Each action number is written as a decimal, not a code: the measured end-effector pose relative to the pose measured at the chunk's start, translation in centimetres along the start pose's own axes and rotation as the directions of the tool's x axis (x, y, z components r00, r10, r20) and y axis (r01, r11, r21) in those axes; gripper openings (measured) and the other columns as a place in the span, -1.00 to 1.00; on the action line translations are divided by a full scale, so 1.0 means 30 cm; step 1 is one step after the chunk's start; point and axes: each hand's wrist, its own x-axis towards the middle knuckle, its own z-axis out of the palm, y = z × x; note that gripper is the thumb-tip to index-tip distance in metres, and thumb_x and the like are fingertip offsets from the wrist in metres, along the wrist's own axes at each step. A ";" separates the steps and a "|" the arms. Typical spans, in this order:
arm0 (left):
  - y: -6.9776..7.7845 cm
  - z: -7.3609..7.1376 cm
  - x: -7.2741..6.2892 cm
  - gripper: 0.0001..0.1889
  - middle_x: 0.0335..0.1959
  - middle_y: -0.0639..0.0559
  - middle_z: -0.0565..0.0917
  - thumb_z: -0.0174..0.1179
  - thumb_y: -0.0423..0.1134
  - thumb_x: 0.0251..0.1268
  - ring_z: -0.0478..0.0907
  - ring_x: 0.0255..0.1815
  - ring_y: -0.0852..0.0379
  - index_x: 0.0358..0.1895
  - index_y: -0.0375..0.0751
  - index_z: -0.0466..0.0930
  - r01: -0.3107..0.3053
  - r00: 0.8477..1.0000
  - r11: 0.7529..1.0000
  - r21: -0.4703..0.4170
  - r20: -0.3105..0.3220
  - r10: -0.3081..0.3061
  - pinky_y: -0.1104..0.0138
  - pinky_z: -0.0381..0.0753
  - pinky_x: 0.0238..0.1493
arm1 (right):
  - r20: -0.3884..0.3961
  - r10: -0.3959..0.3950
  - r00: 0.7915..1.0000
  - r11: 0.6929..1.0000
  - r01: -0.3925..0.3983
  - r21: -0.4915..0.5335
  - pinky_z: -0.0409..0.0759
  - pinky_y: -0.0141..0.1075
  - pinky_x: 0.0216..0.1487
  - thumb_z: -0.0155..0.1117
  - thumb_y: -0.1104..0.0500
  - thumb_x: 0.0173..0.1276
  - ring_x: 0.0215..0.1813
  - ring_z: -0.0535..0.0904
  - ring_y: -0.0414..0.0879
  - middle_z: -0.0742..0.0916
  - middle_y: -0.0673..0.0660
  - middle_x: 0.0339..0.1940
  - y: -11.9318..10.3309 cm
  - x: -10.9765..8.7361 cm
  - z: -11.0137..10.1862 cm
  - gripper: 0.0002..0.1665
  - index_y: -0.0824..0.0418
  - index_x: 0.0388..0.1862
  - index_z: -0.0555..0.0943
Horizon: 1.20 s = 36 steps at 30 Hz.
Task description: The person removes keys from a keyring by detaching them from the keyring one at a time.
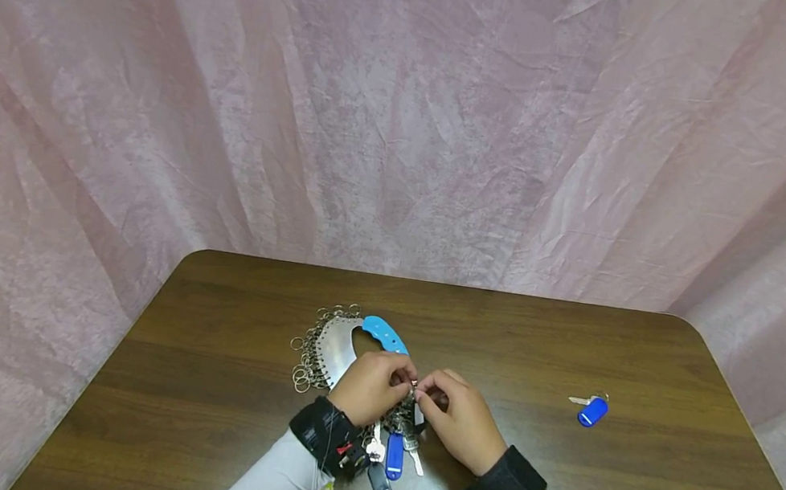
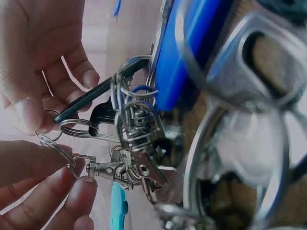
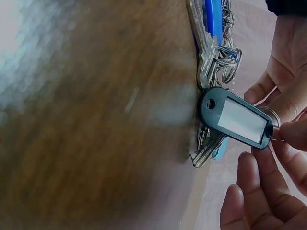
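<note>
Keys (image 1: pixel 376 447) and tags (image 1: pixel 395 457) cluster on a brown tabletop (image 1: pixel 213 418).

The left hand (image 1: pixel 368 388) pinches the looped end of a swivel clasp (image 2: pixel 105 168); the right hand (image 1: pixel 460 421), just beside it, pinches the ring of a dark tag (image 3: pixel 235 117) near a blue-handled metal holder (image 1: pixel 336 348). A lone blue tag (image 1: pixel 592 412) lies well apart.

It's a curtained-off tabletop spot: a brown wooden table (image 1: pixel 500 330), with pink curtain (image 1: pixel 451 122) hanging behind the table and sweeping down past both its sides; home or studio, that's impossible to call!
</note>
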 end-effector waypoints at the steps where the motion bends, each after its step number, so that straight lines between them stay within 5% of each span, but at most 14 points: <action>1: -0.001 0.000 0.000 -0.93 -0.34 0.07 0.74 0.31 -0.34 0.26 0.63 -0.35 0.29 -0.23 -0.12 0.71 -0.001 1.000 1.000 0.000 -0.002 0.001 0.47 0.58 -0.26 | 0.002 -0.005 1.000 1.000 0.005 0.002 0.64 -0.36 -0.12 0.34 0.21 0.39 -0.24 0.58 -0.34 0.66 -0.12 -0.30 0.000 -0.001 0.000 -0.95 0.06 -0.30 0.66; 12: -0.007 -0.002 -0.001 -0.94 -0.39 0.11 0.71 0.33 -0.34 0.24 0.58 -0.39 0.31 -0.26 -0.11 0.70 0.006 1.000 1.000 -0.009 -0.010 -0.006 0.49 0.54 -0.29 | 0.011 -0.050 0.999 0.999 0.050 0.004 0.63 -0.36 -0.15 0.39 0.20 0.35 -0.24 0.57 -0.36 0.65 -0.15 -0.28 -0.005 -0.006 -0.003 -0.93 0.00 -0.28 0.67; 36: 0.001 -0.005 -0.008 -0.94 -0.33 0.12 0.75 0.34 -0.31 0.28 0.63 -0.31 0.27 -0.34 -0.05 0.72 -0.050 0.999 0.998 0.033 -0.018 0.051 0.44 0.59 -0.22 | 0.009 -0.002 1.000 1.000 0.002 -0.022 0.67 -0.28 -0.08 0.34 0.17 0.41 -0.21 0.61 -0.31 0.69 -0.13 -0.29 -0.005 0.005 0.000 -0.95 0.03 -0.29 0.64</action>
